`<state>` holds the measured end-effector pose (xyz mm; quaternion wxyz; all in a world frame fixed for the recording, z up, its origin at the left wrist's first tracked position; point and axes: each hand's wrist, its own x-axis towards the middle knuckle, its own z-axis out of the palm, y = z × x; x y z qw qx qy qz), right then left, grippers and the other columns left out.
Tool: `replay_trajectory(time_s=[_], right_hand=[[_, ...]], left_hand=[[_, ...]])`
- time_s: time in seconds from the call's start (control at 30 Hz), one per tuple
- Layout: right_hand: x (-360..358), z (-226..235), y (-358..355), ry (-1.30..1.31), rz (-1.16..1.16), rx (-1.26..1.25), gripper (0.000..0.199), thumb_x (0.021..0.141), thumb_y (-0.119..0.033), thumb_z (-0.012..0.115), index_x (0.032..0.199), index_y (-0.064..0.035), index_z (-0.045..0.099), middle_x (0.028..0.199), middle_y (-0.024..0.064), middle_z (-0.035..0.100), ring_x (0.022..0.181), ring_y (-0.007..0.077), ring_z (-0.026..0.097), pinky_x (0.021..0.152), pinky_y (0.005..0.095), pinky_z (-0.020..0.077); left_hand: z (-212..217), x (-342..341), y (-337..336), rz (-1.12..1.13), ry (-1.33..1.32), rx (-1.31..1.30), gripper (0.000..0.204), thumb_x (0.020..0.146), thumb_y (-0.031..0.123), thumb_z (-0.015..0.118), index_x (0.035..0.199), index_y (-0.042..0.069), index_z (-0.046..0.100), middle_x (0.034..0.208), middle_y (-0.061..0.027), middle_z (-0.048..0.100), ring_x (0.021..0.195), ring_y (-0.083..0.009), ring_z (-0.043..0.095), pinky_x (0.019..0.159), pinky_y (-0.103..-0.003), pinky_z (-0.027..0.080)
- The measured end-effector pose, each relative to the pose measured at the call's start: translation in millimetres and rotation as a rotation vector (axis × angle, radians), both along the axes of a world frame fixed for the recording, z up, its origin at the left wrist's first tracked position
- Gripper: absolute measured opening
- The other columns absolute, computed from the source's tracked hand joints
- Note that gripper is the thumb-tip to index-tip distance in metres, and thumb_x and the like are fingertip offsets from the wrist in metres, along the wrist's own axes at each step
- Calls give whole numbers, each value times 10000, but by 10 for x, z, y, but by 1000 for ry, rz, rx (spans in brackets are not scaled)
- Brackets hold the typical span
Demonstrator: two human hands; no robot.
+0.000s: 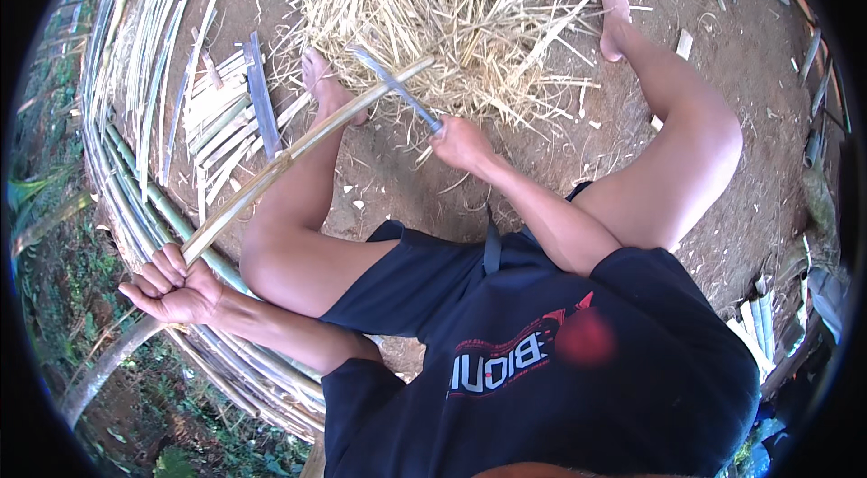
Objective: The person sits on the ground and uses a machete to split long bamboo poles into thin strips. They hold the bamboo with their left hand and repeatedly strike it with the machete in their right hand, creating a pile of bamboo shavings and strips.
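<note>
My left hand (172, 286) is closed around the near end of a long bamboo strip (298, 148), which runs up and to the right over my left knee toward my left foot. In my right hand (461, 144) I grip the handle of a knife (393, 85). Its blade crosses the far end of the strip, just above my left foot. I sit on bare earth with both legs spread and bare feet forward.
A big heap of pale bamboo shavings (470, 8) lies between my feet. Short split slats (226, 112) are stacked at the left. Long bamboo strips (126, 117) curve along the left edge, with grass beyond. More offcuts (759, 324) lie at the right.
</note>
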<state>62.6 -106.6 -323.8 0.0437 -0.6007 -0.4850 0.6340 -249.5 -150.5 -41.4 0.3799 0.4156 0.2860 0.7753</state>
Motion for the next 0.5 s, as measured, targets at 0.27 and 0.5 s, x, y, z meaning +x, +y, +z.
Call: replay_trajectory(time_s=[0.27, 0.5], right_hand=[[-126, 491, -220, 217, 115, 375, 110, 840, -154, 594, 835, -44, 605, 562, 87, 582, 469, 193, 573, 459, 365, 471], [11, -309, -219, 104, 10, 179, 100, 857, -82, 556, 923, -19, 596, 535, 9, 461, 394, 79, 408, 359, 286, 364]], left_hand=[[-88, 40, -64, -252, 26, 115, 510, 1035, 335, 381, 566, 197, 235, 473, 53, 174, 454, -94, 141, 490, -263, 217], [-103, 57, -56, -205, 30, 110, 502, 1038, 323, 372, 569, 196, 244, 475, 56, 164, 452, -93, 130, 486, -264, 213]])
